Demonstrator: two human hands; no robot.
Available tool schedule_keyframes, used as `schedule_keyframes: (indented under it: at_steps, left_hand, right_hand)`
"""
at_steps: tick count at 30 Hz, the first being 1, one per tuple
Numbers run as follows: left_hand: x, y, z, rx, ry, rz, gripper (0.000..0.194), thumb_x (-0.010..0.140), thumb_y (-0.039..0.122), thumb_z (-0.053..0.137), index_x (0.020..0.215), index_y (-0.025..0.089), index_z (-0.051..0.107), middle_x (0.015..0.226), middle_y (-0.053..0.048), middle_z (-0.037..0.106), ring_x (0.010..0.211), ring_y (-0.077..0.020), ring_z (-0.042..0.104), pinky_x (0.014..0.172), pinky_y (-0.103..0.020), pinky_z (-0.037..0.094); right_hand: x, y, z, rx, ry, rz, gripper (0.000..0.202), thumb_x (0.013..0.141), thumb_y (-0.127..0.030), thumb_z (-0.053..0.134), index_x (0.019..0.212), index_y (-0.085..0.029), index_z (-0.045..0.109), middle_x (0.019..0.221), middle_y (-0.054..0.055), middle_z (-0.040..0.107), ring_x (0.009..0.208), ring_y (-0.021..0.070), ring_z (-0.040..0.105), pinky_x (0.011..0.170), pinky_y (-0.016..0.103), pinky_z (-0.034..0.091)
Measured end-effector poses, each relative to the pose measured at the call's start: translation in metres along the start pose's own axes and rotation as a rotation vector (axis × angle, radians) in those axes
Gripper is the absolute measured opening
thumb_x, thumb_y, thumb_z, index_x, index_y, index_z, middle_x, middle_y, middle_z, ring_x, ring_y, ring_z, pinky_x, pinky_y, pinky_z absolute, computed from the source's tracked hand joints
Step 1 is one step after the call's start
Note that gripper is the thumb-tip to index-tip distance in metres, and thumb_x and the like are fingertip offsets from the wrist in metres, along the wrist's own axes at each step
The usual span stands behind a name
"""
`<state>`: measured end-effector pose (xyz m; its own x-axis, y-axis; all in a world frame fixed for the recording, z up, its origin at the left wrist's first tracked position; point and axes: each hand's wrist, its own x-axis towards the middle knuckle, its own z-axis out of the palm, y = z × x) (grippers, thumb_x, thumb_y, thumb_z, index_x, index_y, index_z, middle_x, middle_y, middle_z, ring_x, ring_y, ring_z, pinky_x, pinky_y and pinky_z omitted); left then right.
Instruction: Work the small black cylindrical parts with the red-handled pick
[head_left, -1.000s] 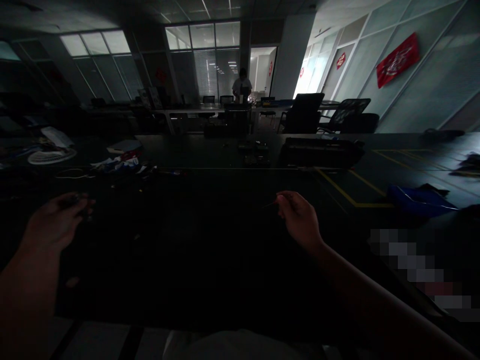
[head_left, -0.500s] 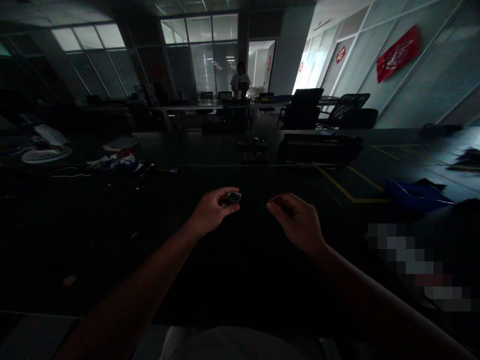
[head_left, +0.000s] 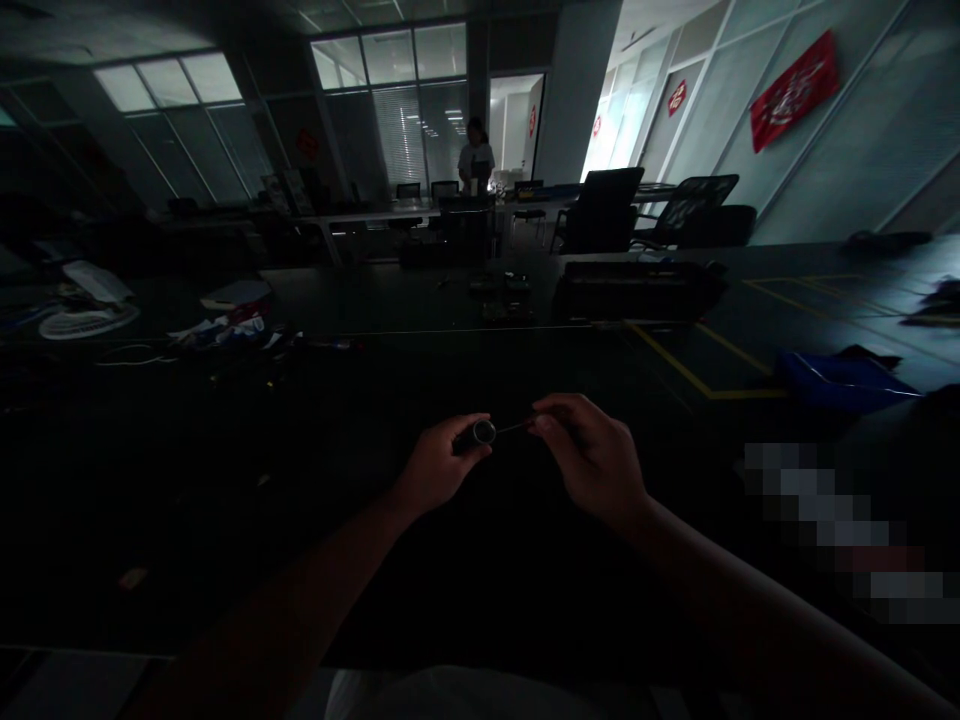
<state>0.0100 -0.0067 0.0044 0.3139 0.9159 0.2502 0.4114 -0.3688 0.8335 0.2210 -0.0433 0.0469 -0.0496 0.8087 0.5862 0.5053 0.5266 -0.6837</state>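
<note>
My left hand (head_left: 441, 462) is closed on a small dark cylinder (head_left: 484, 432), whose round, light-rimmed end faces me between thumb and fingers. To its right, my right hand (head_left: 596, 450) pinches a thin rod (head_left: 514, 427). The rod points left and its tip is at or very near the cylinder's rim; whether they touch I cannot tell. Both hands are above the dark table (head_left: 480, 560). The scene is dim, so the held things show little detail.
A long black object (head_left: 637, 292) lies at the table's far edge, with small dark items (head_left: 510, 285) beside it. Crumpled packets (head_left: 240, 325) and a white round item (head_left: 88, 320) are left, a blue bag (head_left: 844, 382) right. A person (head_left: 475, 160) stands beyond.
My left hand and the cylinder have moved slightly right and down. The thin rod now shows between my hands, reaching from my right fingertips. The view has shifted slightly.
</note>
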Motion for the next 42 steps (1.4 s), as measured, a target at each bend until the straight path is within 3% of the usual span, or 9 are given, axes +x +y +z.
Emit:
schedule_keyframes:
  at_steps: [6,9,13,18,21,28,31,35,42]
  left_hand:
    - [0.000,-0.005,-0.002,0.009,-0.014,0.053,0.039,0.084,0.017,0.075,0.122,0.026,0.068,0.123,-0.004,0.070,0.115,-0.0210,0.066,0.104,-0.037,0.051]
    - [0.000,-0.006,-0.003,0.046,-0.013,0.062,0.040,0.084,0.018,0.075,0.123,0.026,0.068,0.124,-0.003,0.071,0.116,-0.0206,0.066,0.105,-0.037,0.051]
    - [0.001,-0.007,-0.004,0.105,-0.009,0.090,0.041,0.084,0.019,0.076,0.124,0.026,0.068,0.122,-0.003,0.071,0.113,-0.0209,0.067,0.101,-0.036,0.054]
    - [0.002,-0.010,-0.005,0.167,0.012,0.105,0.043,0.083,0.017,0.077,0.124,0.024,0.068,0.121,-0.004,0.072,0.112,-0.0208,0.068,0.100,-0.036,0.054]
    - [0.003,-0.011,-0.006,0.176,0.008,0.104,0.042,0.084,0.016,0.075,0.124,0.025,0.068,0.121,-0.003,0.072,0.112,-0.0201,0.068,0.102,-0.036,0.054]
    - [0.001,-0.011,-0.005,0.215,-0.014,0.127,0.042,0.084,0.016,0.075,0.124,0.025,0.068,0.122,-0.005,0.071,0.113,-0.0217,0.067,0.105,-0.040,0.052]
    - [0.001,-0.012,-0.004,0.230,-0.007,0.134,0.043,0.083,0.016,0.076,0.124,0.025,0.068,0.122,-0.005,0.071,0.112,-0.0217,0.067,0.104,-0.040,0.052]
    - [0.001,-0.012,-0.004,0.229,-0.028,0.124,0.043,0.083,0.019,0.077,0.124,0.025,0.068,0.121,-0.005,0.071,0.112,-0.0224,0.067,0.103,-0.041,0.052]
    - [0.001,-0.010,-0.004,0.237,-0.022,0.118,0.043,0.083,0.019,0.076,0.126,0.025,0.068,0.122,-0.005,0.071,0.113,-0.0230,0.066,0.104,-0.041,0.051]
  right_hand:
    - [0.001,0.003,0.004,-0.010,-0.018,0.024,0.017,0.096,-0.034,0.057,0.103,-0.021,0.065,0.089,0.004,0.076,0.081,0.0176,0.074,0.072,0.029,0.055]
    - [0.003,0.000,0.003,-0.099,0.020,0.028,0.018,0.092,-0.038,0.064,0.086,-0.021,0.066,0.077,0.002,0.074,0.069,0.0153,0.071,0.063,0.026,0.051]
    - [0.006,0.002,-0.001,-0.234,0.017,0.044,0.037,0.088,-0.047,0.068,0.063,-0.021,0.057,0.054,-0.003,0.061,0.047,0.0113,0.057,0.047,0.025,0.039]
    - [0.008,0.004,-0.004,-0.175,-0.178,-0.008,0.012,0.094,-0.032,0.061,0.097,-0.022,0.067,0.086,0.002,0.076,0.075,0.0161,0.072,0.064,0.026,0.049]
    - [0.008,0.001,-0.004,-0.191,-0.246,-0.071,0.014,0.096,-0.026,0.054,0.104,-0.022,0.065,0.096,0.004,0.076,0.085,0.0177,0.072,0.075,0.030,0.051]
    - [0.010,0.001,-0.003,-0.286,-0.286,0.020,0.035,0.102,-0.038,0.042,0.090,-0.021,0.071,0.078,0.003,0.074,0.065,0.0165,0.068,0.063,0.029,0.047]
    - [0.011,0.001,-0.002,-0.249,-0.266,0.040,0.029,0.101,-0.032,0.043,0.109,-0.022,0.069,0.092,0.006,0.076,0.073,0.0173,0.071,0.067,0.029,0.049]
    - [0.009,0.000,-0.002,-0.217,-0.263,0.011,0.032,0.098,-0.029,0.047,0.126,-0.020,0.059,0.087,0.006,0.074,0.073,0.0190,0.069,0.068,0.031,0.049]
    - [0.009,0.000,-0.002,-0.177,-0.255,0.045,0.025,0.100,-0.035,0.045,0.109,-0.022,0.065,0.078,0.003,0.072,0.062,0.0157,0.064,0.060,0.028,0.045]
